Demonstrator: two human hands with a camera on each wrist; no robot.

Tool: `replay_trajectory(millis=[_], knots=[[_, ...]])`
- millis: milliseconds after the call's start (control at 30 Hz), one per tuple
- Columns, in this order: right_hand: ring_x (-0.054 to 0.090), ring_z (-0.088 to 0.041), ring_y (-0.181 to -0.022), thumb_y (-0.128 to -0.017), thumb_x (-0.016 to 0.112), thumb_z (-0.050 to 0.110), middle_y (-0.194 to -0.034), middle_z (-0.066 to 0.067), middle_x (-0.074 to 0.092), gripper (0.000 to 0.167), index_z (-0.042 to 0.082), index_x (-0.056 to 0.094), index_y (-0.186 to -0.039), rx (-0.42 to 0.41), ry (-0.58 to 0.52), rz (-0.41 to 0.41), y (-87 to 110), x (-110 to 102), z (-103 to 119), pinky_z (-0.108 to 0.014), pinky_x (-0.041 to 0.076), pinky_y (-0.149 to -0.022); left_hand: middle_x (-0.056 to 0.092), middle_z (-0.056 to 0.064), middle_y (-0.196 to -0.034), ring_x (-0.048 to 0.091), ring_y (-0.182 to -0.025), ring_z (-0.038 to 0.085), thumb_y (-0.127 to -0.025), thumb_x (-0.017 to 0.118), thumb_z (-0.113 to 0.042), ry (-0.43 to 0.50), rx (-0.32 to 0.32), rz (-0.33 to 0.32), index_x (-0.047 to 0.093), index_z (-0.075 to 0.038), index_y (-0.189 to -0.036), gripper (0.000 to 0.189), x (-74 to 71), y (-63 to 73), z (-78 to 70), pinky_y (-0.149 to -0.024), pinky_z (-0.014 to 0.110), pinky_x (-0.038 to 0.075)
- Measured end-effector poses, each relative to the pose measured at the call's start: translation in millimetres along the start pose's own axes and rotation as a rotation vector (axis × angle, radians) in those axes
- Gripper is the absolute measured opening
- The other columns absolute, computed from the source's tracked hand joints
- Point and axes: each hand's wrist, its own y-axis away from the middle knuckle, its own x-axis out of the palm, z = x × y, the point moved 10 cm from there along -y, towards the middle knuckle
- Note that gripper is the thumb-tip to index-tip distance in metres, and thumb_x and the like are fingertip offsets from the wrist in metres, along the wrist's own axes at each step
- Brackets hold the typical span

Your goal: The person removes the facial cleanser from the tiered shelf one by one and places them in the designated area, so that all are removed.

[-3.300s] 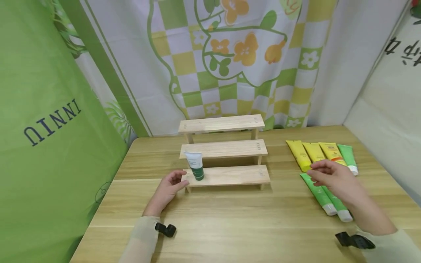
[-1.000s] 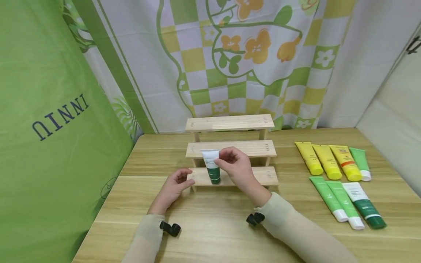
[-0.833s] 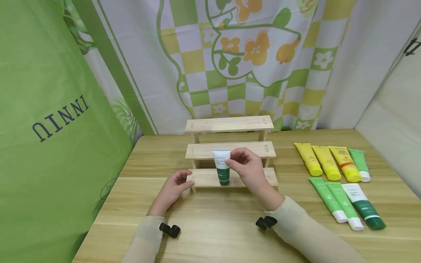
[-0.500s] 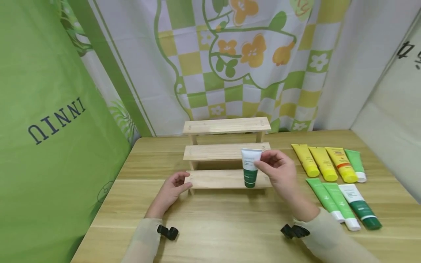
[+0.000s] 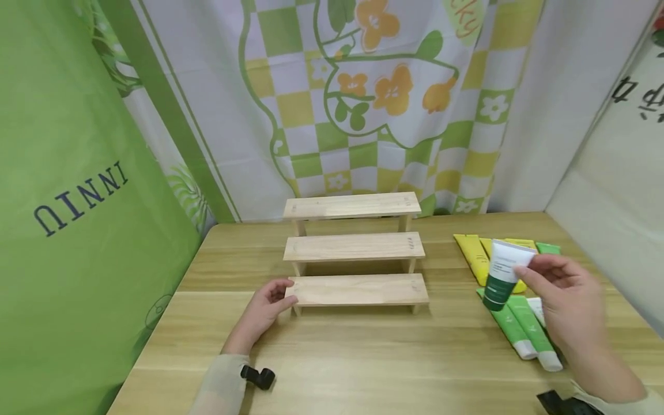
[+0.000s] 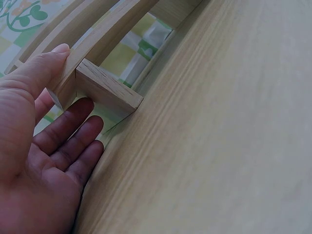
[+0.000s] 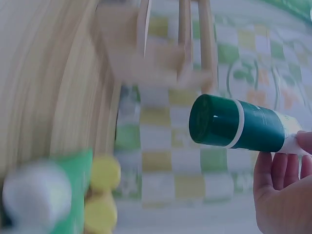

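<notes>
My right hand (image 5: 573,302) pinches a white and dark green squeeze tube (image 5: 504,275) near its flat top end, cap down, in the air over the other tubes. In the right wrist view the tube's green cap (image 7: 214,119) points towards the wooden stand. My left hand (image 5: 263,308) holds the left end of the lowest step of a three-step wooden display stand (image 5: 358,290). Seen from the left wrist, the thumb lies on the board's edge and the other fingers sit below and beside it. All three steps of the stand are bare.
Yellow tubes (image 5: 471,256) lie at the right rear, partly behind the held tube. Green tubes (image 5: 530,323) lie nearer, and another white tube (image 5: 537,310) is mostly hidden by my right hand. A patterned curtain (image 5: 358,144) hangs behind the table (image 5: 363,363).
My right hand took the white and green tube off the lowest step and carried it right, over the other tubes. Earlier it laid another such tube there. The left hand stayed at the stand.
</notes>
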Motion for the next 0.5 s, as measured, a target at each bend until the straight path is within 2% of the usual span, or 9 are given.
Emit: replay_trajectory(millis=[167, 233, 333, 400, 500], knots=[[0.062, -0.014, -0.072, -0.076, 0.060, -0.033, -0.083, -0.010, 0.068, 0.027, -0.013, 0.064, -0.094, -0.048, -0.065, -0.180, -8.7, -59.1, 15.0, -0.017, 0.052, -0.063, 0.062, 0.010, -0.104, 0.054, -0.096, 0.021, -0.088, 0.076, -0.022, 0.000, -0.009, -0.001, 0.064, -0.009, -0.119, 0.036, 0.8, 2.1, -0.9, -0.084, 0.029, 0.044], [0.063, -0.013, -0.071, -0.076, 0.058, -0.034, -0.082, -0.011, 0.068, 0.028, -0.013, 0.064, -0.094, -0.085, -0.079, -0.214, -12.7, -79.3, 19.9, -0.017, 0.052, -0.063, 0.062, 0.011, -0.104, 0.054, -0.096, 0.021, -0.088, 0.076, -0.022, 0.000, -0.013, -0.002, 0.064, -0.008, -0.119, 0.036, 0.9, 2.7, -1.5, -0.083, 0.028, 0.044], [0.064, -0.011, -0.073, -0.080, 0.057, -0.030, -0.083, -0.009, 0.068, 0.026, -0.010, 0.064, -0.096, -0.136, -0.086, -0.164, -18.5, -100.8, 23.2, -0.016, 0.052, -0.064, 0.062, 0.012, -0.105, 0.053, -0.096, 0.021, -0.088, 0.076, -0.022, 0.003, -0.020, -0.002, 0.063, -0.008, -0.120, 0.036, 1.7, 3.2, -2.2, -0.084, 0.029, 0.044], [0.065, -0.009, -0.075, -0.083, 0.056, -0.027, -0.085, -0.007, 0.069, 0.026, -0.008, 0.065, -0.098, -0.162, -0.080, -0.085, -22.2, -111.9, 22.6, -0.015, 0.052, -0.066, 0.062, 0.011, -0.105, 0.053, -0.097, 0.022, -0.088, 0.076, -0.022, 0.006, -0.022, 0.002, 0.063, -0.008, -0.120, 0.038, 2.3, 3.5, -2.7, -0.084, 0.029, 0.044], [0.066, -0.005, -0.078, -0.088, 0.058, -0.019, -0.087, -0.002, 0.068, 0.023, -0.001, 0.065, -0.100, -0.137, -0.020, 0.004, -25.4, -125.4, 17.2, -0.012, 0.050, -0.069, 0.062, 0.010, -0.107, 0.054, -0.098, 0.021, -0.088, 0.076, -0.024, 0.005, -0.023, 0.006, 0.063, -0.009, -0.121, 0.039, 2.7, 3.4, -2.4, -0.085, 0.029, 0.044]])
